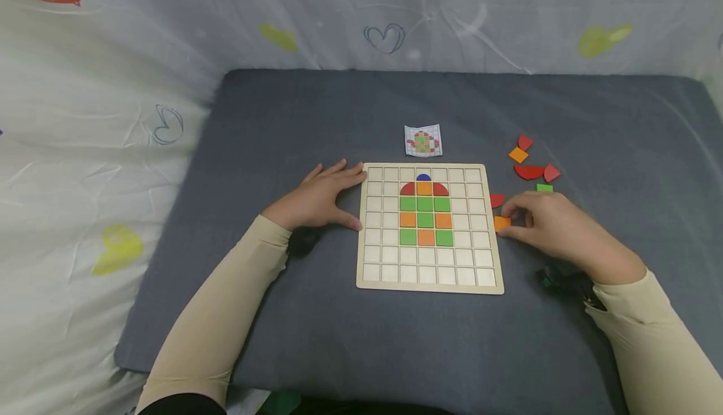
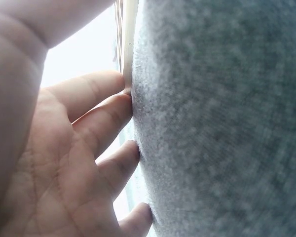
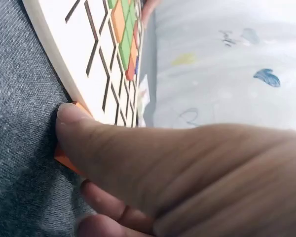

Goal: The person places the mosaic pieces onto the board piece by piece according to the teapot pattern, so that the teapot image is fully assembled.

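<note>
A pale wooden grid board (image 1: 430,288) lies on the grey cloth, with green, orange and red tiles and a blue half-round tile (image 1: 423,177) set in its middle columns. My left hand (image 1: 324,195) touches the board's left edge, fingers spread and thumb apart; the left wrist view shows its fingertips at the edge and on the cloth. Just off the board's right edge, my right hand (image 1: 545,220) pinches an orange square tile (image 1: 500,222) between thumb and fingers. In the right wrist view the thumb covers part of that orange tile (image 3: 66,161).
Behind the board lies a small printed card (image 1: 423,141) with a coloured pattern. Loose pieces lie to the right: an orange square (image 1: 518,155), a red half-round piece (image 1: 528,172), a green piece (image 1: 545,188) and several other red ones. A patterned curtain (image 1: 339,19) hangs behind the table.
</note>
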The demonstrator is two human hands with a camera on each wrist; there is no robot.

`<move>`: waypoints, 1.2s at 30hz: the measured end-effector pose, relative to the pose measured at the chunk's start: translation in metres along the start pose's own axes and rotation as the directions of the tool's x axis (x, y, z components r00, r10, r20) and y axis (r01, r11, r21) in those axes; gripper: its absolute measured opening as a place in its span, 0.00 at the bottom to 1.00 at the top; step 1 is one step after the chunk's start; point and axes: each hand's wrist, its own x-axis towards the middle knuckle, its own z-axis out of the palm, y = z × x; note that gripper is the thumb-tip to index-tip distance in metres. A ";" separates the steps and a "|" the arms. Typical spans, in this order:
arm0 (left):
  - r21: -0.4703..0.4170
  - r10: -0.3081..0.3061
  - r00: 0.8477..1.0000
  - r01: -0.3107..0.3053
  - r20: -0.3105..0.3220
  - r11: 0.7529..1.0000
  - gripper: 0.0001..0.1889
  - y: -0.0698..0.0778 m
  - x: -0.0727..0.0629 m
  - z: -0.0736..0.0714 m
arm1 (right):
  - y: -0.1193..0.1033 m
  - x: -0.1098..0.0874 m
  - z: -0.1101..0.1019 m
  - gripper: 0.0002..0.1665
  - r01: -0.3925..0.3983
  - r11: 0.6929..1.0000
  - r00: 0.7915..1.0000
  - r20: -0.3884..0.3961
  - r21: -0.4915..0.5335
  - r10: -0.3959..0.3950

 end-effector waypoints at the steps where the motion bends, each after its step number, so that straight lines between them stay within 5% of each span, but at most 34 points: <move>1: -0.001 0.001 1.000 -0.001 0.000 1.000 0.60 0.000 0.000 0.000 | -0.001 0.000 -0.001 0.10 -0.016 1.000 1.000 0.010 0.008 0.016; 16: -0.006 0.012 1.000 -0.012 -0.002 1.000 0.59 0.000 0.001 -0.002 | -0.028 -0.006 -0.013 0.07 0.023 0.999 1.000 -0.017 0.029 -0.023; 25: -0.009 0.007 1.000 -0.007 -0.002 1.000 0.59 0.001 0.000 -0.002 | -0.052 0.004 0.006 0.09 0.196 0.976 0.980 0.017 0.100 -0.198; 36: -0.021 0.010 1.000 -0.010 0.003 1.000 0.59 0.000 -0.001 0.000 | -0.067 0.013 0.025 0.08 0.232 0.957 0.960 0.115 0.174 -0.254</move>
